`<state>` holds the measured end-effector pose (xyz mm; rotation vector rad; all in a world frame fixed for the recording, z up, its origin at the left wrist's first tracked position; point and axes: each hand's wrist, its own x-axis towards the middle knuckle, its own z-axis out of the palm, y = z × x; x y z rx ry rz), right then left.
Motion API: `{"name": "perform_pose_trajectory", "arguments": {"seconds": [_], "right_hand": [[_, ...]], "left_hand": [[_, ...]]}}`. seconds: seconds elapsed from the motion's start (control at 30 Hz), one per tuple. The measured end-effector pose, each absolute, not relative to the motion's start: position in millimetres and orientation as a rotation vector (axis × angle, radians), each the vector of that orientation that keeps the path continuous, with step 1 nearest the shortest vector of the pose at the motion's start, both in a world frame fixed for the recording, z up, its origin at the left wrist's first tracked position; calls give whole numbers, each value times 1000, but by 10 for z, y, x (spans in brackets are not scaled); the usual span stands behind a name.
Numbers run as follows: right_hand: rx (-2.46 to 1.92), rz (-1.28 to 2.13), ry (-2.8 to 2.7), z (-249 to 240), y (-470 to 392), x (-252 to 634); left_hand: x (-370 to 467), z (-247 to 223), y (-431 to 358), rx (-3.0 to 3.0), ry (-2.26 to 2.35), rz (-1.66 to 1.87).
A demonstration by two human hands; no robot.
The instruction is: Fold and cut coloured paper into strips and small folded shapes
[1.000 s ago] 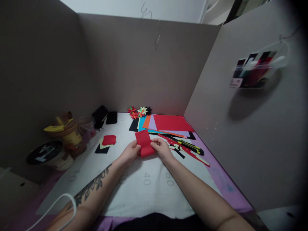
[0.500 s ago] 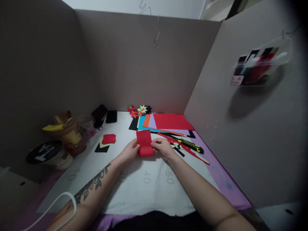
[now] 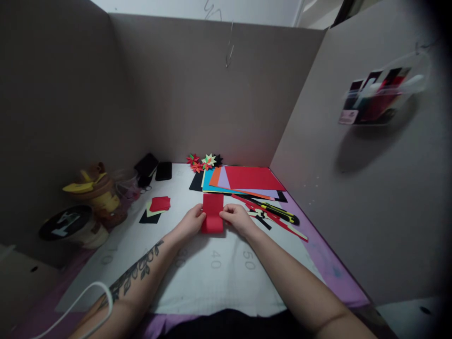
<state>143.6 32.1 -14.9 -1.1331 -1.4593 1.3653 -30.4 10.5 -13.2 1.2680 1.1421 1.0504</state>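
A red paper strip [image 3: 213,206], its near end folded over, is held above the white sheet in the middle of the table. My left hand [image 3: 194,219] pinches its left edge, and my right hand [image 3: 237,217] pinches its right edge, close to the fold. Small squares lie to the left: red ones [image 3: 160,203] on top of pale and black ones. Right of my right hand lie narrow paper offcuts [image 3: 263,220] in red, black and pale colours, with a black and yellow cutter [image 3: 282,213] among them.
Coloured sheets [image 3: 254,178] and folded paper stars [image 3: 208,161] lie at the back. Pots [image 3: 102,200] and a round black-topped container [image 3: 67,222] stand left, near a black phone-like object [image 3: 163,171]. A clear holder [image 3: 377,99] hangs on the right wall.
The red strip has moved slightly nearer to me and sits straighter between my hands. Both hands keep their grip, and my right fingers have shifted slightly left.
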Motion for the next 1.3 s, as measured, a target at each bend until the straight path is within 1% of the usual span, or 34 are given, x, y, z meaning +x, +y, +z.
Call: {"name": "perform_pose_trajectory", "arguments": {"seconds": [0.17,0.23,0.3,0.33,0.4,0.53,0.67,0.83,1.03,1.17,1.3], "right_hand": [[-1170,1358,-1480,-160,331,1465],[-1187,1351,-1457,-165,341,1479],[-1190,1356,-1438,-175,351,1488],[-1185,1365,-1428,-180,354,1488],[-1179,1388,-1412,-190,353,1482],[-1175,1402,-1410,-192,338,1461],[-1141,1385,-1414,-195,339,1459],[-1142,1386,-1417,-219,350,1473],[-1136,1411,-1396,-209,337,1462],[-1139,1415,-1404,-221,339,1456],[-1130,1397,-1415,-235,345,1459]], "left_hand": [[-581,40,180,1418,1281,853],[-883,128,260,1546,1566,882],[-1235,187,348,1720,2022,886],[-1402,197,389,1770,2217,838],[-1678,174,460,1865,2358,654],[-1936,14,561,1848,2320,524],[-2002,-112,627,1865,2209,533],[-2048,-146,650,1907,2144,590],[-2088,-142,688,1954,2157,436],[-2132,-143,710,1867,2084,469],[-2143,-173,701,1881,2036,576]]}}
